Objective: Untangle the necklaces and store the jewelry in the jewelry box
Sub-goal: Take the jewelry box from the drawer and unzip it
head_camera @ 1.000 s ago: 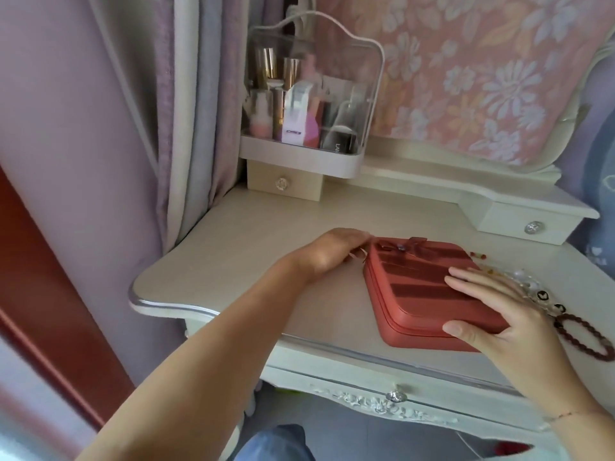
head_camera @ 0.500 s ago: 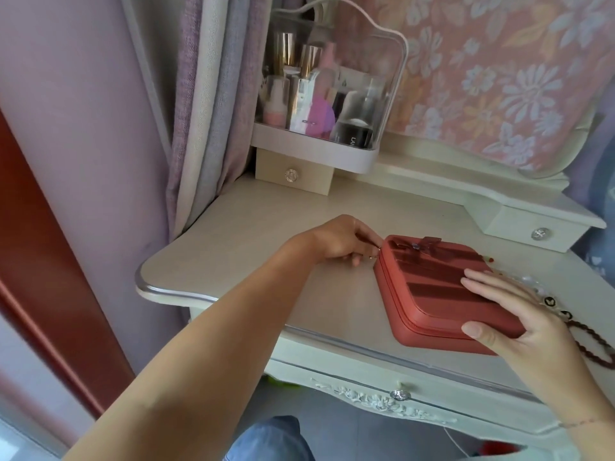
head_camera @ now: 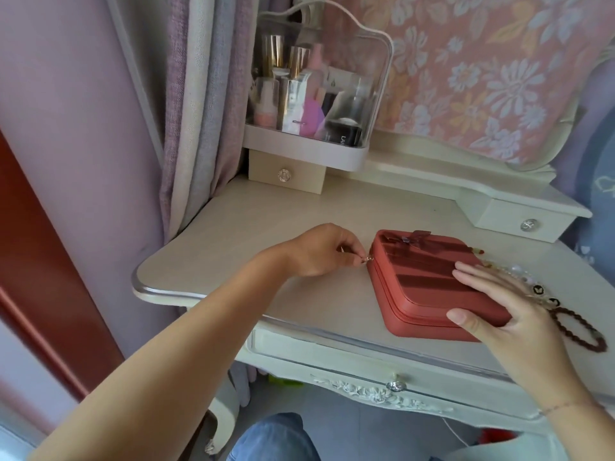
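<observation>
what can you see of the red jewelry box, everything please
The jewelry box is a flat, round-cornered case, brick red and leather-like, with a dark bow at the lid's far edge and a zip round its side. It lies closed on the dressing table. The left hand pinches its zipper pull at the left side; the right hand lies flat on the lid, thumb against the front.

I note the right hand (head_camera: 506,311) hides the jewelry box's (head_camera: 422,277) near corner and part of the necklaces (head_camera: 536,289); zipper pull (head_camera: 368,259) too small to resolve.
</observation>
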The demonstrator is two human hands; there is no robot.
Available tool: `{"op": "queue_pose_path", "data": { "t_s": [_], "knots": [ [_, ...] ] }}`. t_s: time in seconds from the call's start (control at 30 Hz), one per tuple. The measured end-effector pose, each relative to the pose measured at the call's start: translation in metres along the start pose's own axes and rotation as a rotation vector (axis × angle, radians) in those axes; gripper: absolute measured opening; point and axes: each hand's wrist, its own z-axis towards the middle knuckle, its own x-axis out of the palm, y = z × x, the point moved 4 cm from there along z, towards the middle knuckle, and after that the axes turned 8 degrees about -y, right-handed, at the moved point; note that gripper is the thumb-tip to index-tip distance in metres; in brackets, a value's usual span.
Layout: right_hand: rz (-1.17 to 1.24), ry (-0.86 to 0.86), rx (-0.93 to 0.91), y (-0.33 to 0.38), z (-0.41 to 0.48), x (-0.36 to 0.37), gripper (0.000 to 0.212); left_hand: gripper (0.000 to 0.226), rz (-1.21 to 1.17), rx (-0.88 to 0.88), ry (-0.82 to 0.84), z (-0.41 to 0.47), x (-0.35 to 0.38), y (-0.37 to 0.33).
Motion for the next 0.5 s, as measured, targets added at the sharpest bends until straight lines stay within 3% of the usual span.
{"op": "queue_pose_path", "data": {
  "t_s": [0.33, 0.5],
  "knots": [
    [-0.101, -0.239, 0.067, 0.018, 0.009, 0.039, 0.062, 0.015, 0.107, 0.093, -0.254, -0.068, 0.017, -0.013],
    [-0.118, -0.282, 0.072, 0.021, 0.011, 0.051, 0.052, 0.011, 0.077, 0.1, -0.319, -0.076, 0.04, -0.027]
  ]
}}
